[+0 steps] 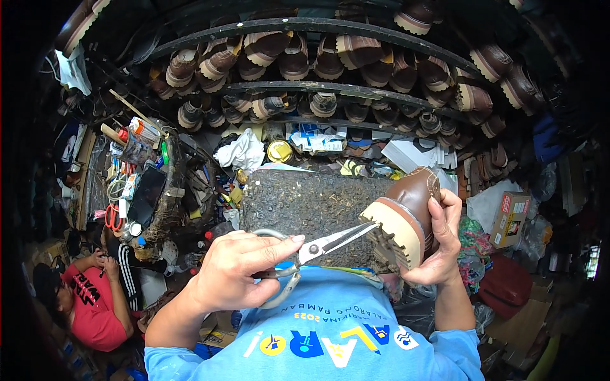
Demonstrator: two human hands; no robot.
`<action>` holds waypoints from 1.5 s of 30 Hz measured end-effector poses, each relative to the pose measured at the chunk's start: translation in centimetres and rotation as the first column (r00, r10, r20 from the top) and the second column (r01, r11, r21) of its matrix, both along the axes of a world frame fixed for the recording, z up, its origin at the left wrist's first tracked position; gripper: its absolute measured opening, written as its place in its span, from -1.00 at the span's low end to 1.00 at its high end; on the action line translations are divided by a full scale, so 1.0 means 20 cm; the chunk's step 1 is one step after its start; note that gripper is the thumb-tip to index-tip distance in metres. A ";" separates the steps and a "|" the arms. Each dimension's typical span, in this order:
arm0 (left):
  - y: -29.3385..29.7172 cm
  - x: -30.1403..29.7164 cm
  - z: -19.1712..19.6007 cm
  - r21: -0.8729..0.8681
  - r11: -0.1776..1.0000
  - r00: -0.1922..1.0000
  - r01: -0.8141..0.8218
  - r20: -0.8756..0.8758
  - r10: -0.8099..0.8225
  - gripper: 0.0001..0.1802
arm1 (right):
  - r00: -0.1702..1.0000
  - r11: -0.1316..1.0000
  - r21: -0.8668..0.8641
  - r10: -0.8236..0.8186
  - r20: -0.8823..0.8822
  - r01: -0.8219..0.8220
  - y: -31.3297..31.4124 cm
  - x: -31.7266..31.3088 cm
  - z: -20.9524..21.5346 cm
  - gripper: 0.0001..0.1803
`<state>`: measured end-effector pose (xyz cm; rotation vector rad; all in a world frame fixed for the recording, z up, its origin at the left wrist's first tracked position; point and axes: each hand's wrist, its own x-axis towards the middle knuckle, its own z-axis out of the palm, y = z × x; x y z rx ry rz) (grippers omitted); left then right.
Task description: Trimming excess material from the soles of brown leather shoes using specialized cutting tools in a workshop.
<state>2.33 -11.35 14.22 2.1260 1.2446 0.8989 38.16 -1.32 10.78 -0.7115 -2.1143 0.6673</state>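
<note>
My left hand [236, 270] is closed round the handles of a pair of scissors [314, 249] with grey grips. Its blades point right, their tips at the sole edge of a brown leather shoe [410, 200]. That shoe has a cream midsole and a dark, ridged tread [389, 246] turned toward the scissors. My right hand [445, 238] grips the shoe from its right side, fingers over the upper and thumb below near the sole. Behind the scissors lies a dark, rough-topped work block [305, 200]. Whether the tips touch the tread, I cannot tell.
Racks of brown shoes [295, 57] span the back. At left stands a cluttered round stand [171, 184] with red-handled scissors [113, 218] and tools. A person in a red shirt [95, 305] sits at lower left. A cardboard box [510, 219] and a dark red bag [505, 286] are at right.
</note>
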 end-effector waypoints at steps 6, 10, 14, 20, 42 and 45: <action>0.01 0.02 0.05 0.135 0.991 0.978 -0.026 -0.202 0.054 -0.21 | 1.000 1.000 -0.007 -0.018 0.000 0.018 0.00 0.01 -0.01 0.30; 0.05 0.01 0.10 0.296 0.955 0.921 0.001 -0.373 0.115 -0.22 | 1.000 1.000 -0.019 -0.018 0.006 0.018 0.00 0.01 -0.01 0.29; 0.05 -0.02 0.06 0.006 0.999 0.997 0.032 -0.072 -0.031 -0.24 | 1.000 0.999 -0.024 0.024 -0.006 -0.024 0.01 0.01 -0.01 0.27; 0.06 -0.02 0.07 0.057 0.998 0.972 0.026 -0.234 -0.012 -0.22 | 1.000 1.000 0.018 0.005 0.007 -0.005 0.01 0.01 0.00 0.25; 0.04 -0.06 0.03 0.121 0.993 0.979 -0.001 -0.204 0.026 -0.21 | 1.000 1.000 0.023 0.013 0.026 -0.014 0.01 0.02 -0.02 0.27; 0.05 -0.03 0.04 0.175 0.985 0.973 -0.003 -0.228 0.044 -0.22 | 1.000 1.000 0.006 0.015 0.019 -0.015 0.01 0.01 -0.02 0.29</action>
